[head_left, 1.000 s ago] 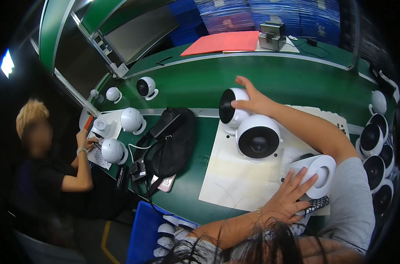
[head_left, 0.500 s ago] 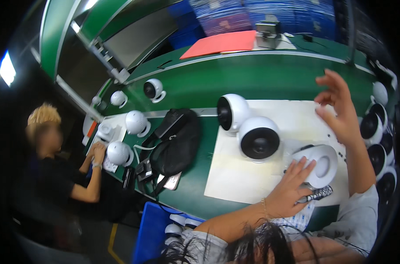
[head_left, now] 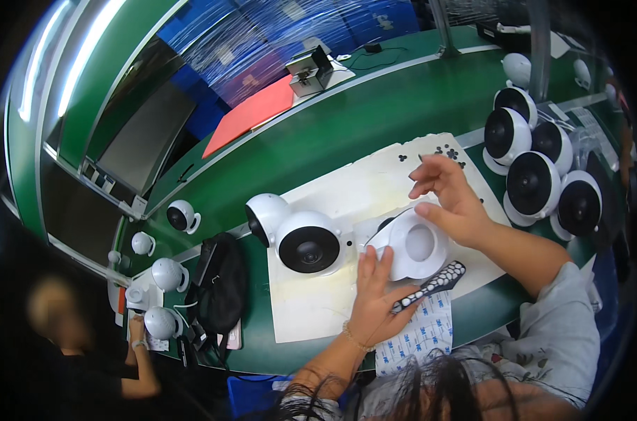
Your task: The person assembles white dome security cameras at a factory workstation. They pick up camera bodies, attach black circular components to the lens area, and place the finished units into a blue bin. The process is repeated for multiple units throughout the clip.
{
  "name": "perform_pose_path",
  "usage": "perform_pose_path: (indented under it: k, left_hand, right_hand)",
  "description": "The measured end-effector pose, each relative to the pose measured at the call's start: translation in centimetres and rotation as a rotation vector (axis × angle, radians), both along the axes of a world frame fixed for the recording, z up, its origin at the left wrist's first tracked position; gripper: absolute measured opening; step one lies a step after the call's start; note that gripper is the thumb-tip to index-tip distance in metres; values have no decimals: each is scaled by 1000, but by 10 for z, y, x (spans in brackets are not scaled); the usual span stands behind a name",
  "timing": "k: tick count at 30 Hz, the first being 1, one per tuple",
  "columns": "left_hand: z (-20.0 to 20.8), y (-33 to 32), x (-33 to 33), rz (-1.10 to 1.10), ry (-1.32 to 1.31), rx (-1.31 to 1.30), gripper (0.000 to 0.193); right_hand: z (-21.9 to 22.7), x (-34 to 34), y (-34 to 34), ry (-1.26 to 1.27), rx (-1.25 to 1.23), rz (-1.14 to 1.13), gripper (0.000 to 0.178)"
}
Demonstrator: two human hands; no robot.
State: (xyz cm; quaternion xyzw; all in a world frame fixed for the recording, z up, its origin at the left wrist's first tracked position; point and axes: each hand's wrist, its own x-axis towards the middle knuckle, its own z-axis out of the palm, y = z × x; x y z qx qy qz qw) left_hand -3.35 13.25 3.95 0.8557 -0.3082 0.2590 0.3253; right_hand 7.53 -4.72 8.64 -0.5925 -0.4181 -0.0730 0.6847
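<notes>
A white ball-shaped camera point(head_left: 397, 270) lies on the pale board point(head_left: 297, 309), its round base point(head_left: 420, 242) turned up toward me. My left hand point(head_left: 374, 302) grips it at the near left, fingers against the white shell. A black strip with white rounded spots point(head_left: 441, 277) extends beside that hand's thumb; whether the thumb pinches it, I cannot tell. Over the base's far right edge hovers my right hand point(head_left: 458, 207), thumb and bent fingers apart. A dark speck shows at one fingertip, too small to name. Two more white cameras with black faces point(head_left: 309, 242) point(head_left: 266, 214) stand to the left.
Several cameras point(head_left: 532, 184) crowd the right side. Small black pads point(head_left: 450, 152) dot the board's far corner. A printed sheet point(head_left: 420, 333) lies in front. Leftward are a black bag point(head_left: 224, 281), other cameras point(head_left: 167, 274) and a co-worker point(head_left: 66, 337); a blue bin point(head_left: 252, 396) is below.
My view has turned to the right, so the bench appears shifted left and tilted. The right hand has come down, closer to the camera's base. My left hand stays on the camera.
</notes>
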Motion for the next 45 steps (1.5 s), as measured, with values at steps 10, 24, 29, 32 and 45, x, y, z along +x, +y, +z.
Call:
perform_pose_path:
  k: [10,24,29,32,45]
  left_hand:
    - [-6,4,2,38,-139,128,21]
    - [-9,4,8,102,-95,147,31]
    - [-9,5,6,83,-79,142,33]
    - [-7,6,7,80,-83,148,33]
    - [-6,4,6,114,-82,153,25]
  right_hand:
    - [10,-5,-22,238,-100,157,63]
    - [1,12,-24,-50,-312,12,56]
    - [0,14,-18,33,-277,32,53]
    - [-4,19,-21,-275,-361,-150,51]
    - [5,13,-23,-90,-262,-110,53]
